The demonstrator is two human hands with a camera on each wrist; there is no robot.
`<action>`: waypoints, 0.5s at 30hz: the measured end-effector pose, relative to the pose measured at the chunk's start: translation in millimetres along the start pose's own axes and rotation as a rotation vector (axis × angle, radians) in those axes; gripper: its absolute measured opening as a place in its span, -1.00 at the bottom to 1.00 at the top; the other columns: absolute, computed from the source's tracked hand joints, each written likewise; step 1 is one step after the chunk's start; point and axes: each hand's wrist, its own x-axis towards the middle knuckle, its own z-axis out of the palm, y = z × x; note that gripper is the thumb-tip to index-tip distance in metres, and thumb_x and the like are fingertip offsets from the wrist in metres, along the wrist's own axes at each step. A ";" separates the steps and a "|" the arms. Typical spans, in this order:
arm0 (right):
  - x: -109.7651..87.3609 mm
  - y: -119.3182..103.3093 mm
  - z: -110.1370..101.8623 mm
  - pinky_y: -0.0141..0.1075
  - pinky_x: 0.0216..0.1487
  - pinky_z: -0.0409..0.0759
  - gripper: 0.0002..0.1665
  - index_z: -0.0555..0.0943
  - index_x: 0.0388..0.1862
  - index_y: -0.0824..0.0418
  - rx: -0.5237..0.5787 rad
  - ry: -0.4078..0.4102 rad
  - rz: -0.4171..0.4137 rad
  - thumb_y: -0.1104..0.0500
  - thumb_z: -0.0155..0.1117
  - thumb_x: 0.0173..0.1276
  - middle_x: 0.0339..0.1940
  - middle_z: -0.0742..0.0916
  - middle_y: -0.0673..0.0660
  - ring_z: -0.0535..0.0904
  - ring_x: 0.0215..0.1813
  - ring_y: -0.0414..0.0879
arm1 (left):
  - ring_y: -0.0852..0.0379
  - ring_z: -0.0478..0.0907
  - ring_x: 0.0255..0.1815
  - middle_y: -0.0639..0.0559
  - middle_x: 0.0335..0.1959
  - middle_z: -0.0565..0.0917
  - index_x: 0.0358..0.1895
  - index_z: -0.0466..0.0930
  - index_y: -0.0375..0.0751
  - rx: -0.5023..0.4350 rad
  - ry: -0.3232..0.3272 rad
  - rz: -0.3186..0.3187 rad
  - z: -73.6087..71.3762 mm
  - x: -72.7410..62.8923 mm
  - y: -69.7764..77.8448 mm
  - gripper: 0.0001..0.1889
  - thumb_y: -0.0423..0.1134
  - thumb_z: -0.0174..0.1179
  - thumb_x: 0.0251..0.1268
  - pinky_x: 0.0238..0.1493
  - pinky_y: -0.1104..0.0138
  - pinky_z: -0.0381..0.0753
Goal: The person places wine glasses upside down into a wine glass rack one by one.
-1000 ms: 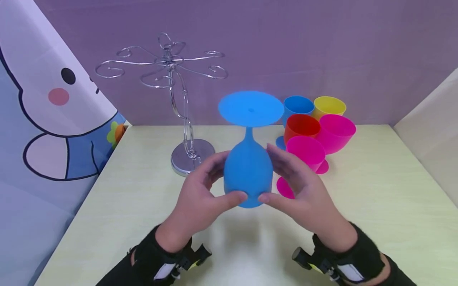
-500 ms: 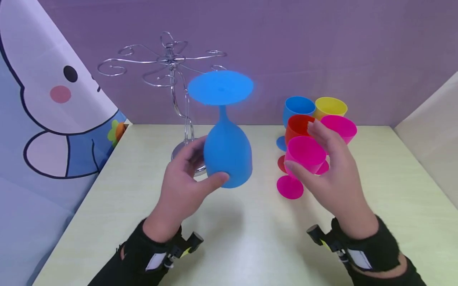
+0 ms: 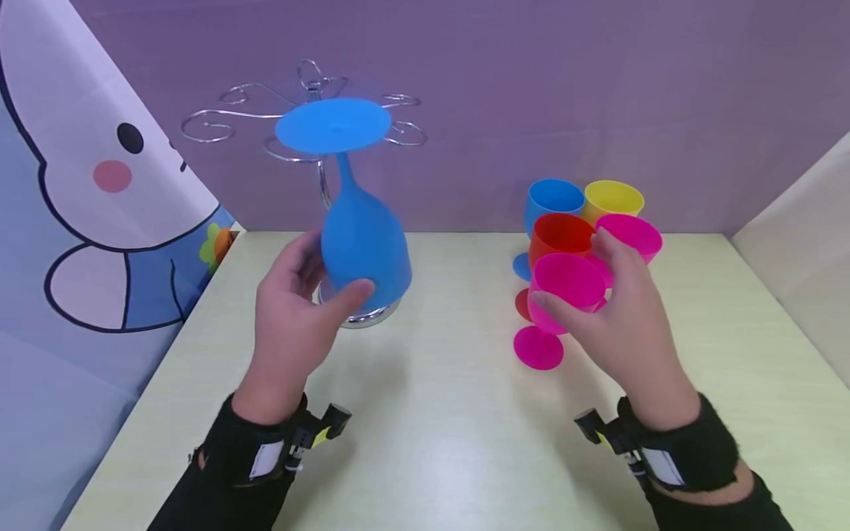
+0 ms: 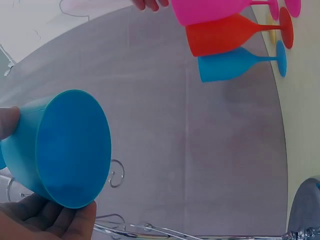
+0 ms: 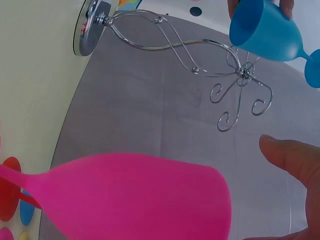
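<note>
My left hand (image 3: 285, 317) grips a blue plastic goblet (image 3: 365, 243) by its bowl, off the table and upside down, with the foot on top. The left wrist view looks into its open mouth (image 4: 75, 150). Behind this goblet is a chrome stemware rack (image 5: 243, 73) with curled arms, partly hidden in the head view. My right hand (image 3: 620, 324) is beside an upright pink goblet (image 3: 567, 284), thumb and fingers spread. In the right wrist view the thumb (image 5: 287, 157) stands apart from the pink bowl (image 5: 145, 200).
Behind the front pink goblet stand a red goblet (image 3: 561, 236), another pink one (image 3: 631, 232), a blue one (image 3: 554, 198) and a yellow one (image 3: 612, 198), all upright and close together. A purple backdrop (image 3: 491, 88) rises behind the pale table (image 3: 458, 413).
The blue goblet, first held in both hands, has moved left and up in my left hand, towards the rack. My right hand has let go and moved right to the pink goblet.
</note>
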 end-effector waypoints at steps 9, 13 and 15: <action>3.1 5.7 -1.9 0.34 0.06 0.61 0.26 0.13 0.65 0.20 -0.017 -0.040 0.054 -0.20 0.60 0.17 0.48 0.40 0.26 0.34 0.42 0.27 | -0.01 0.47 0.40 0.02 0.42 0.49 0.52 0.35 -0.17 0.057 0.022 -0.112 -0.7 8.6 -11.9 -0.20 0.02 0.46 0.28 0.36 -0.03 0.49; 3.7 6.7 -1.6 0.37 0.07 0.59 0.31 0.06 0.68 0.20 -0.022 -0.055 0.063 -0.22 0.60 0.17 0.52 0.37 0.28 0.31 0.46 0.31 | -0.01 0.46 0.39 0.03 0.42 0.48 0.52 0.34 -0.15 0.080 0.036 -0.130 -2.7 11.7 -17.2 -0.17 0.07 0.46 0.27 0.35 0.00 0.50; 3.9 7.1 -1.4 0.37 0.08 0.58 0.33 0.04 0.69 0.20 -0.024 -0.059 0.066 -0.22 0.59 0.17 0.53 0.35 0.29 0.30 0.47 0.32 | 0.00 0.46 0.39 0.04 0.42 0.48 0.53 0.33 -0.14 0.087 0.045 -0.140 -3.8 12.9 -18.8 -0.16 0.09 0.46 0.26 0.33 0.01 0.52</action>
